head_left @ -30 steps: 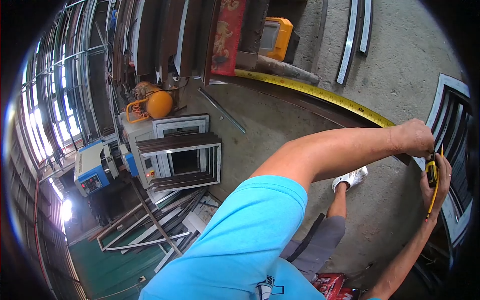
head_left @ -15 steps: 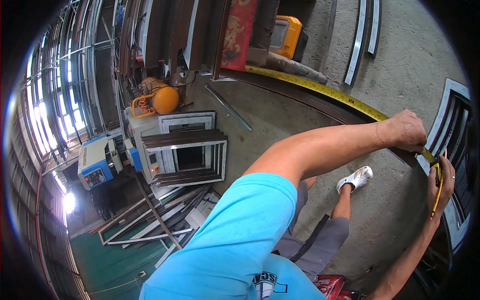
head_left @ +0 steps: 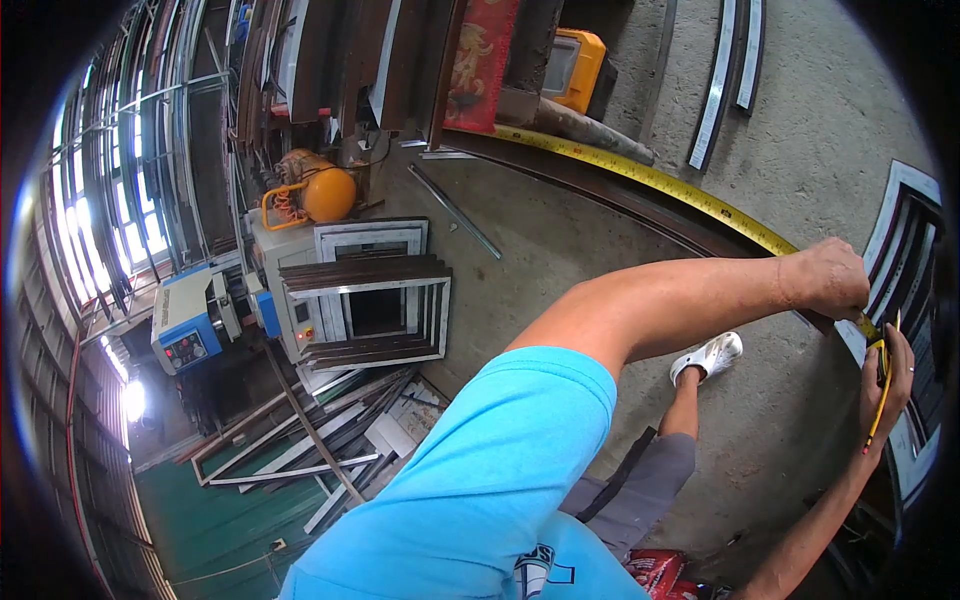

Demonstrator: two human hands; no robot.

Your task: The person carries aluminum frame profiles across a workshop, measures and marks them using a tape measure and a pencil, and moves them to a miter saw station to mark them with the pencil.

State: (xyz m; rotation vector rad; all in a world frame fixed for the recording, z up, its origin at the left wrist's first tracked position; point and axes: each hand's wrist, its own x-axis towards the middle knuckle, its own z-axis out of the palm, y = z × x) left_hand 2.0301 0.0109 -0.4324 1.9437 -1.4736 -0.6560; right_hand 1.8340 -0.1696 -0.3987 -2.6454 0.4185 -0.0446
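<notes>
My left hand (head_left: 832, 280) is closed in a fist round the yellow tape blade (head_left: 660, 182), where it lies along a long dark brown bar (head_left: 610, 200). The blade comes out past the fist to the black and yellow tape case (head_left: 878, 350). My right hand (head_left: 893, 385), lower at the far right, is wrapped round this case. A yellow pencil (head_left: 879, 405) also rests in its fingers, angled downward in view. Framed panels (head_left: 885, 235) lie beside and beneath the right hand. The palm sides of both hands are partly hidden.
A yellow work light (head_left: 578, 75) and a red patterned cloth (head_left: 482, 70) are at the top. Stacked frames (head_left: 440, 325), an orange compressor (head_left: 328, 195) and a blue-white machine (head_left: 190, 325) stand left. My white shoe (head_left: 718, 357) is on the concrete floor (head_left: 760, 420).
Over the last half second, my left hand has moved right and down toward the tape case, after a shift left before that. The stretch of blade between the hands is shorter. My right hand keeps its hold.
</notes>
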